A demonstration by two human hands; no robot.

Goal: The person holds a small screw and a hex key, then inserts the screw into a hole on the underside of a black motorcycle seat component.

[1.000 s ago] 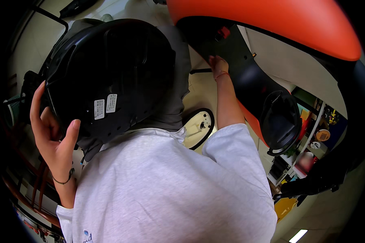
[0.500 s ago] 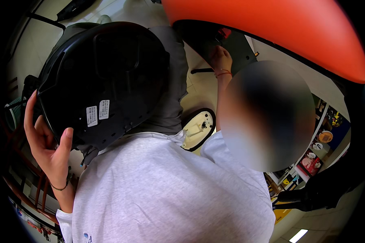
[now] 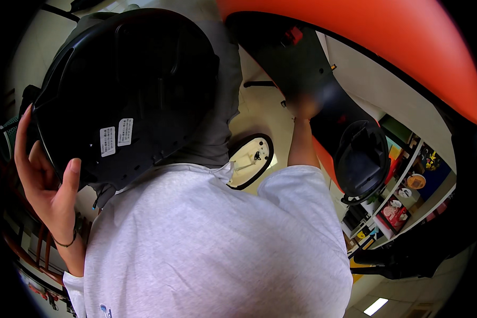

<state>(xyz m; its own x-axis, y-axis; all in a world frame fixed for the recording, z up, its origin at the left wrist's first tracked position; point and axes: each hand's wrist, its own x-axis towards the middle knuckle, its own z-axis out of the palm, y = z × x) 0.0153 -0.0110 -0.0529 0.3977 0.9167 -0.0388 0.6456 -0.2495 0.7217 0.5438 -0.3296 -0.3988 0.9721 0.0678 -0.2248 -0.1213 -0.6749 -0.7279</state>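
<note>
My left hand (image 3: 53, 185) holds the left edge of a large rounded black plastic shell (image 3: 143, 79). Its thumb lies near the lower rim, and the index finger reaches up along the side. Two white labels (image 3: 116, 138) are stuck on the shell, which lies over my grey trousers (image 3: 225, 95). My right hand (image 3: 306, 107) is at the edge of a long dark panel (image 3: 297, 63) with an orange border. That hand is smeared, so its fingers cannot be made out, nor whether it holds anything.
A big orange curved body (image 3: 355, 37) spans the upper right. At the panel's lower end is a black oval recess (image 3: 361, 161). On the floor lies a cream oval part with a black rim (image 3: 252, 161). Shelves with small goods (image 3: 403, 196) stand at right, wooden chair rails (image 3: 29, 244) at left.
My right hand has moved down and slightly right along the panel. The panel's lower end now shows where a blurred patch was. The left hand keeps its hold; the view has shifted slightly.
</note>
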